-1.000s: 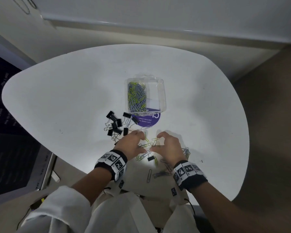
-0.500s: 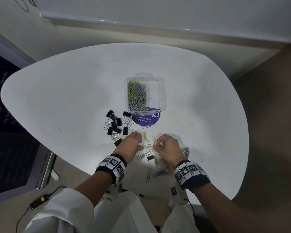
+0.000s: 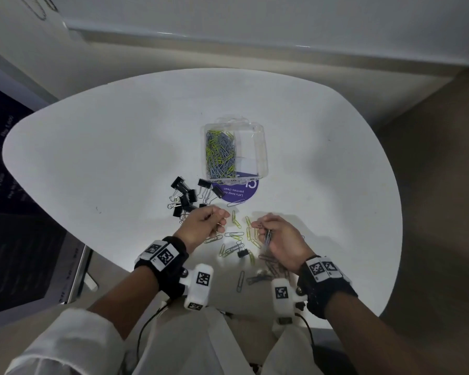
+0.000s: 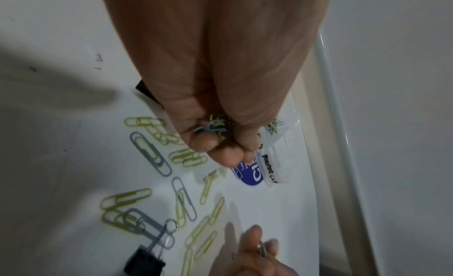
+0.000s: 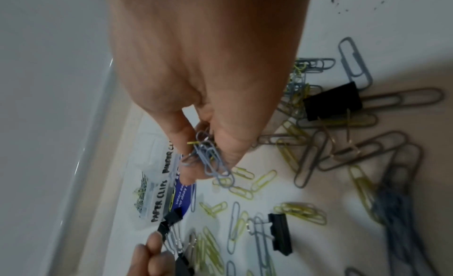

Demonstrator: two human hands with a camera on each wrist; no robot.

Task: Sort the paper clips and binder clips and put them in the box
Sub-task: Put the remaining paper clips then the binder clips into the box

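A clear plastic box (image 3: 263, 147) sits mid-table, its left compartment full of grey and yellow paper clips (image 3: 219, 154). Black binder clips (image 3: 186, 197) lie in a cluster left of the box. Loose paper clips (image 3: 236, 235) and one binder clip (image 3: 243, 253) are scattered between my hands. My left hand (image 3: 205, 224) is lifted off the table with its fingers curled round a small bunch of paper clips (image 4: 213, 126). My right hand (image 3: 278, 238) pinches several grey paper clips (image 5: 210, 156) between thumb and fingers.
The box stands partly on a round purple sticker (image 3: 237, 192) on the white table (image 3: 119, 147). More grey paper clips (image 3: 257, 278) lie near the table's front edge. A wall ledge (image 3: 255, 41) runs behind the table. A dark panel (image 3: 8, 212) is at the left.
Both hands have lifted from the pile and drawn apart, each now holding a gathered bunch of paper clips. The head view has shifted slightly.
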